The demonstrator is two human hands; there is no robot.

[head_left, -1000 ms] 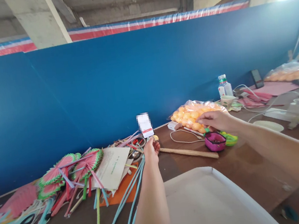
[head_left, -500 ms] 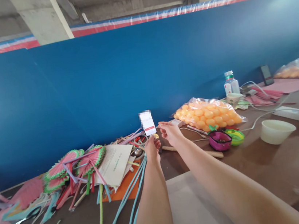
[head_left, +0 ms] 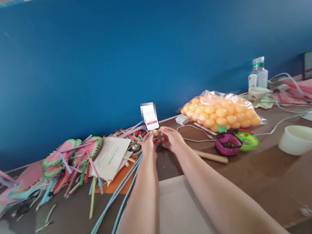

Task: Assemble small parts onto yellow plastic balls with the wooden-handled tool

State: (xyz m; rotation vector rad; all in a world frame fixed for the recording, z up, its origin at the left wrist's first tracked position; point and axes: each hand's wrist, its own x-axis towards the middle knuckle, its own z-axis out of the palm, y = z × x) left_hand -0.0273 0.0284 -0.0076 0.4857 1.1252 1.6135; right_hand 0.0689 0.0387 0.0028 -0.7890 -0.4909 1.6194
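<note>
My left hand (head_left: 149, 144) is closed, with a small gold round thing (head_left: 155, 133) at its fingertips; its kind is too small to tell. Close by on the right, my right hand (head_left: 171, 138) has its fingers bent together, and whatever they pinch is hidden. Just beyond both hands a phone (head_left: 152, 123) with a lit screen leans upright near the blue wall. Left of my left hand lies a shiny silver ball (head_left: 135, 147). A wooden stick (head_left: 211, 156) runs out from behind my right forearm.
Pink and green paper fans (head_left: 87, 154), a paper sheet (head_left: 112, 155) and blue cords (head_left: 112, 203) lie left. Right are a bag of orange balls (head_left: 221, 112), a purple pouch (head_left: 227, 145), a white bowl (head_left: 302, 139) and a bottle (head_left: 258, 74). A blue wall (head_left: 141, 50) stands behind.
The view has tilted down. My right hand has come lower and level with my left hand. The gold thing has moved slightly left along with my left hand.
</note>
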